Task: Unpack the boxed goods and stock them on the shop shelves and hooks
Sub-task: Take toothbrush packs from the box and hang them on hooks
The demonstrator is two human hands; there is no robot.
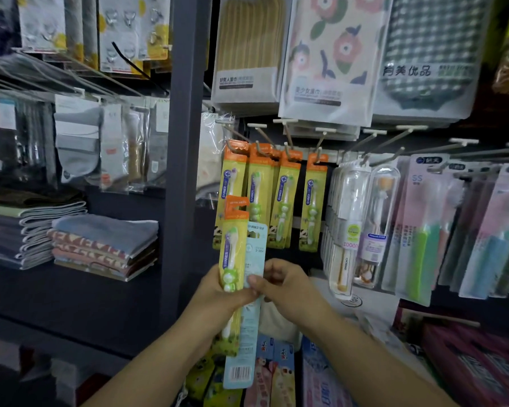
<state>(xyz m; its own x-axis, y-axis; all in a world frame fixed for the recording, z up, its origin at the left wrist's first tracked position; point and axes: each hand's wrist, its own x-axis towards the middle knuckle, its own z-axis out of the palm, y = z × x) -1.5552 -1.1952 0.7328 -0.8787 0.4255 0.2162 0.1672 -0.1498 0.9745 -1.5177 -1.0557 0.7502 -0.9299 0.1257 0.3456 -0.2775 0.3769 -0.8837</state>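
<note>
Stocking progress: partway, judging by four hooks (259,148) already carrying matching yellow toothbrush cards (287,201) along the upper edge of the dark panel.
Left to do: hang the cards in hand; more packs (265,374) lying below near the bottom edge, possibly the unpacked stock, too blurred to tell.
Held goods: yellow toothbrush card (232,248) in front, pale blue card (249,318) behind it, overlapping, just below the hung row.
Left hand (221,295): fingers curled round the lower half of the yellow card, thumb across its face.
Right hand (288,286): thumb and fingertips pinched together on the edge of the blue card at mid-height.
Long axis: near upright for both cards, tilted slightly.
Pointing: orange hang tab and bristle end up toward the hooks, handle end down; barcode end of the blue card lowest.
Next move calls for: lifting a tab slot onto a hook tip.
</note>
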